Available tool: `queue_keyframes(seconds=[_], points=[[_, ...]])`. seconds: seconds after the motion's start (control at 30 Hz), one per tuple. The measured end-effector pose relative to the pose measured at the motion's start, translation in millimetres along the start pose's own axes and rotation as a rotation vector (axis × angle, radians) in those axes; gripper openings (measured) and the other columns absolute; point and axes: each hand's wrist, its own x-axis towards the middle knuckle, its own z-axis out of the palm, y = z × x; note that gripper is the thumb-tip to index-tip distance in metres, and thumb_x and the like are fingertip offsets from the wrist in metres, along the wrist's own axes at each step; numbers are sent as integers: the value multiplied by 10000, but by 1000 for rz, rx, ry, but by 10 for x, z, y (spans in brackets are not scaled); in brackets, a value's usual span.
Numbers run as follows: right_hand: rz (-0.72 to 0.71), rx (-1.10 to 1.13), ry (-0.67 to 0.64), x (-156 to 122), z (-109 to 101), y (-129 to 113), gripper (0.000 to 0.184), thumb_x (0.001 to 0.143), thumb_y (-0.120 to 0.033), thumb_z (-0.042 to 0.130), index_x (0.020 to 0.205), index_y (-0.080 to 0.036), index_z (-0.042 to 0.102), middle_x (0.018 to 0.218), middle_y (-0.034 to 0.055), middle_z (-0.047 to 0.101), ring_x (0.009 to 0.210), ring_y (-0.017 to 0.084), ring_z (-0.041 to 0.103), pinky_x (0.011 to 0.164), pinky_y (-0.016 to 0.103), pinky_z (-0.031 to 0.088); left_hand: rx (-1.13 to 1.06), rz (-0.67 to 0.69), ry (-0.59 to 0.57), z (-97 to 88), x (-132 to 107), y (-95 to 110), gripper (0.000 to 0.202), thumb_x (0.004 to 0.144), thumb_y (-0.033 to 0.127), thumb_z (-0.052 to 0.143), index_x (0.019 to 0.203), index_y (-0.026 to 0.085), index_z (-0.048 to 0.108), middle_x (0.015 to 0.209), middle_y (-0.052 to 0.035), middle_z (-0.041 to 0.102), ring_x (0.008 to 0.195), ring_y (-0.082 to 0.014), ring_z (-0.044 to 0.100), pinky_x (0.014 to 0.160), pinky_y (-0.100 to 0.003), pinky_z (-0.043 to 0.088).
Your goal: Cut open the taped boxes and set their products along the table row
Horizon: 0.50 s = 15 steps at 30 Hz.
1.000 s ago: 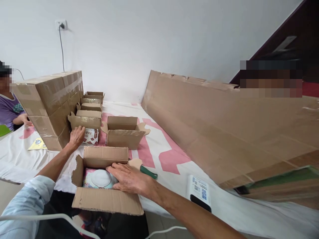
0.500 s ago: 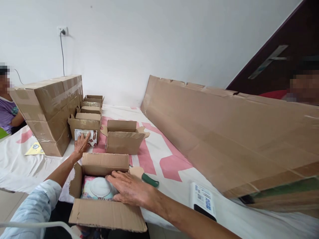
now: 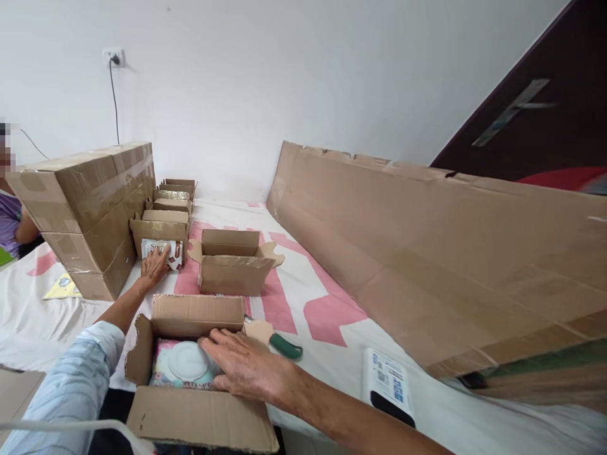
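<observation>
An open cardboard box [image 3: 199, 311] sits at the near table edge with a wipes pack [image 3: 183, 364] with a round white lid inside. My right hand [image 3: 244, 366] lies flat on that pack, fingers stretched, holding nothing. My left hand [image 3: 154, 266] reaches forward and rests its fingers on a white and brown packet [image 3: 164, 250] that leans against a small open box [image 3: 160, 227]. Whether the fingers grip the packet is unclear.
Another open box [image 3: 232, 270] stands mid-table. Sealed taped cartons [image 3: 85, 208] are stacked at left, with more small boxes [image 3: 174, 193] behind. A long flat cardboard sheet [image 3: 427, 253] leans at right. A green-handled tool [image 3: 284, 346] and a labelled device [image 3: 389, 385] lie nearby. Another person's arm [image 3: 21, 229] shows far left.
My left hand has come to rest on the white and brown packet. My right hand stays on the pack. The view shifted slightly; the person at right left the frame.
</observation>
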Motion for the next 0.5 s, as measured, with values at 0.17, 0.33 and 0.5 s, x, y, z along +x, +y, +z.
queue_keyframes(seconds=[0.17,0.33,0.5], points=[[-13,-35,19,27,16,8,425,943,-308,756,1310,-139,623,1344,185,665,1261,363,651,1034,449,514,1,72,-14,-126,-96,-105,704,1028,316,563,1674,282,286,1399,-167,594,1284,-324,584,1036,-393,484],[-30,-29,17,83,7,29,412,924,-349,776,1265,-167,632,1301,170,685,1231,349,668,1012,438,521,-5,110,-16,-271,-166,-150,689,1004,191,487,1665,291,319,1391,-149,618,1273,-297,610,1030,-375,495],[-8,-53,-35,109,-36,11,435,934,-359,768,1284,-152,613,1320,178,669,1256,348,662,1015,428,521,-25,86,-31,-314,-217,-164,763,940,136,530,1663,296,348,1418,-155,617,1270,-308,624,1027,-395,508]])
